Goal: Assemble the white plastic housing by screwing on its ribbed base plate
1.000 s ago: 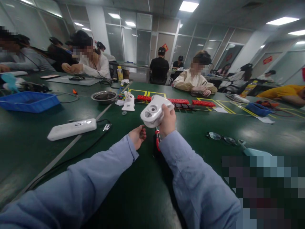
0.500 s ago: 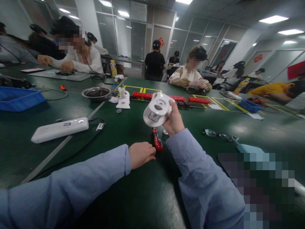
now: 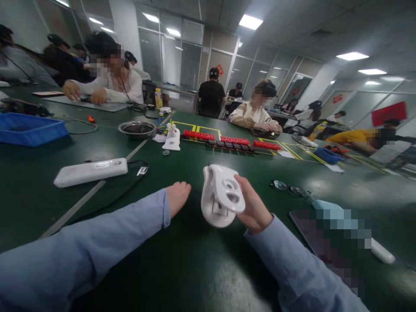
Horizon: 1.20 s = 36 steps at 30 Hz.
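In my right hand [image 3: 255,206] is a glossy white plastic part [image 3: 232,175], gripped by its right edge. It has two round recesses in its upper face, a rounded lower plate and a small wire loop between the two. My left hand [image 3: 178,197] rests on the green table, left of the white part and apart from it. Its fingers are together and curled, with no object showing in them. Whatever lies on the table behind the white part is hidden.
Ahead stand a white stand-like piece [image 3: 172,138], a metal bowl [image 3: 137,128] and red plastic strips [image 3: 234,140]. A white power strip [image 3: 91,172] and blue tray [image 3: 32,130] lie left; glasses [image 3: 287,187] and a dark flat device [image 3: 305,227] right. Other people sit across the table.
My right hand has brought the white part lower and nearer, tilting it. The red-and-black screwdriver seen beside my left hand is out of sight. My left hand has shifted left, its fingers more curled.
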### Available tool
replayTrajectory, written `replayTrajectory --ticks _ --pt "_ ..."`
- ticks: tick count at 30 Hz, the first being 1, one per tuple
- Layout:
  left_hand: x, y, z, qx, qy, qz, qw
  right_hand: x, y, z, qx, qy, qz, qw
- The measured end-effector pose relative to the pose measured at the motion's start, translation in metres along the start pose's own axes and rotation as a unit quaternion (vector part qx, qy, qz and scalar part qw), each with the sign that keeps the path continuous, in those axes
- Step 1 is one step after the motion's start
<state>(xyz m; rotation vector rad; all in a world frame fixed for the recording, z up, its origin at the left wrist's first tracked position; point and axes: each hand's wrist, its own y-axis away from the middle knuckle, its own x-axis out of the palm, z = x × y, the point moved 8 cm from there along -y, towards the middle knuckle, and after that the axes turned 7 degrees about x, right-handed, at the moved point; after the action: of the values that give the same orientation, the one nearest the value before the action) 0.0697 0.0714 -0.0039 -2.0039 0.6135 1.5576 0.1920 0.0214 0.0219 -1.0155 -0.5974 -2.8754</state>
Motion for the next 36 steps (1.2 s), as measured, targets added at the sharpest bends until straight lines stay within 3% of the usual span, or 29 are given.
replayTrajectory --ticks 4,7,10,12,14,16,18,21,23,26,29,31,34,36 --pt "-0.008 0.004 0.04 -0.053 0.097 -0.053 0.992 -0.004 0.005 -0.062 0.14 0.024 -0.003 0.99" --pt "-0.01 0.005 0.055 -0.09 0.211 -0.088 0.969 0.0 0.001 -0.088 0.164 0.054 0.003 0.985" --pt "-0.01 0.005 0.064 -0.143 0.362 -0.119 0.913 0.002 -0.006 -0.089 0.127 0.101 0.004 0.987" --pt "-0.006 0.006 0.068 -0.185 0.477 -0.124 0.85 -0.002 -0.006 -0.082 0.104 0.182 -0.009 0.978" --pt "-0.001 0.007 0.069 -0.22 0.584 -0.123 0.772 -0.01 -0.004 -0.068 0.077 0.366 -0.049 0.926" --pt "0.006 0.008 0.068 -0.241 0.67 -0.119 0.692 -0.019 0.001 -0.043 0.027 0.547 -0.102 0.83" --pt "0.012 0.009 0.065 -0.251 0.734 -0.11 0.621 -0.025 0.005 -0.014 -0.049 0.644 -0.153 0.748" --pt "0.021 0.009 0.062 -0.257 0.796 -0.097 0.54 -0.035 0.004 0.026 -0.18 0.65 -0.21 0.708" --pt "0.025 0.009 0.062 -0.259 0.822 -0.092 0.498 -0.047 -0.001 0.044 -0.252 0.616 -0.241 0.706" --pt "0.026 0.008 0.06 -0.245 0.856 -0.078 0.449 -0.064 -0.009 0.057 -0.302 0.571 -0.266 0.715" --pt "0.019 0.008 0.054 -0.222 0.879 -0.054 0.417 -0.06 -0.008 0.061 -0.329 0.547 -0.262 0.724" --pt "0.009 0.008 0.044 -0.193 0.899 -0.034 0.391 -0.041 -0.004 0.06 -0.345 0.526 -0.223 0.745" --pt "-0.017 0.004 0.016 -0.108 0.932 0.004 0.346 0.006 -0.007 0.048 -0.314 0.501 -0.106 0.799" --pt "-0.035 0.001 -0.004 -0.06 0.938 0.021 0.341 0.037 -0.013 0.037 -0.269 0.511 -0.047 0.815"
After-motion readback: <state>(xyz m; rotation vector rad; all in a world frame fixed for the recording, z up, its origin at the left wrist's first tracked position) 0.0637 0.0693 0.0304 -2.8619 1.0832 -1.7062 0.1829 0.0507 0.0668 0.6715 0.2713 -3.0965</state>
